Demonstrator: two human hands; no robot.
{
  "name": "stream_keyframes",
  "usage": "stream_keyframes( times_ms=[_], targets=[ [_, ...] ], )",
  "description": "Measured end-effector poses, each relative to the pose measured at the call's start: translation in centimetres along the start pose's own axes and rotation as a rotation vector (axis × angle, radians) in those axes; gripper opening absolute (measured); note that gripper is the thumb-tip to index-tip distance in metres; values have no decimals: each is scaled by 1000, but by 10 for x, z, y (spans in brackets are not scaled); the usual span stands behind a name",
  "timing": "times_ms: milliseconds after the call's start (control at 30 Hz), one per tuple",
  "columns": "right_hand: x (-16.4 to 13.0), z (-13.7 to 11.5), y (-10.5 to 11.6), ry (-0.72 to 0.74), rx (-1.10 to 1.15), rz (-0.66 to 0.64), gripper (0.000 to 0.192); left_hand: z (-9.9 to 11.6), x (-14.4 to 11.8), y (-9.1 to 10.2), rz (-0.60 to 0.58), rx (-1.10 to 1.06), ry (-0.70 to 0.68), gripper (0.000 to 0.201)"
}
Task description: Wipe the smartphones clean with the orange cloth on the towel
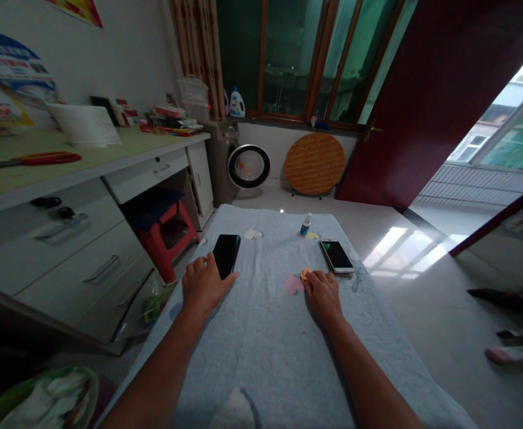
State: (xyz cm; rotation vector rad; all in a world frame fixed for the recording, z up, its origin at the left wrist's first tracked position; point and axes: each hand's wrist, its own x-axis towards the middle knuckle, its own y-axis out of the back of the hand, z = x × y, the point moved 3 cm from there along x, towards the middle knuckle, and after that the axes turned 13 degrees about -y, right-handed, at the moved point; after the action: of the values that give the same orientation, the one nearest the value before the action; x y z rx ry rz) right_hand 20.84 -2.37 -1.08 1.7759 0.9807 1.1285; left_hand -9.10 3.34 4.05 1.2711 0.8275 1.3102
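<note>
At your far left, a bin [93, 387] with a green rim stands low, filled with crumpled white stuff. Above it runs the drawered surface [131, 138], carrying a red-handled tool [50, 158] and, just behind that, a white roll [84, 125]. A red stool [167, 241] with a dark top is tucked partly beneath.

Next comes your left hand [203, 283], over the left part of the cloth-covered surface [261, 339]. Your fingers touch the left edge of the black phone [227, 253], and your thumb reaches out by its lower right corner. That phone lies flat, screen up; I cannot tell whether your left grip presses on it or only rests there. Beyond, a washing machine [220, 155] has its round door swung wide.

Toward the right, a pink patch [294, 284] is printed on the cloth. Beside it, your right hand [324, 295] is closed on a small orange wad [305, 274], pinched at the fingertips. Farther from you, a small white-capped bottle [305, 226] stands upright. Just beyond your right knuckles, the white phone [338, 257] lies with its dark screen up. Past the surface, a dark red door [390, 107] stands open.
</note>
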Motion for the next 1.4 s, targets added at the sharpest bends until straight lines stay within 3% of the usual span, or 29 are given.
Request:
stream_keyframes(
  times_ms=[267,533,767,867,1000,1100,1233,1400],
  targets=[
    [1,4,-6,10,54,33,22,3,9,-4,-58,58,52,75],
    [1,4,-6,0,57,48,20,0,17,-9,-24,9,127,86],
    [3,6,-10,-32,69,18,23,-9,22,1,-7,-142,143,85],
    [4,7,-12,-69,105,21,25,-7,14,11,67,-140,91,89],
    [5,7,-10,-79,244,58,27,20,-4,22,182,-188,-97,87],
    [4,6,-8,-67,385,40,26,51,-15,19,142,-257,-208,84],
    [2,5,-5,-52,437,-26,22,82,-23,-1,12,-292,-231,84],
    [2,3,-1,43,408,-7,18,100,-29,-27,-52,-257,-182,81]
  ],
)
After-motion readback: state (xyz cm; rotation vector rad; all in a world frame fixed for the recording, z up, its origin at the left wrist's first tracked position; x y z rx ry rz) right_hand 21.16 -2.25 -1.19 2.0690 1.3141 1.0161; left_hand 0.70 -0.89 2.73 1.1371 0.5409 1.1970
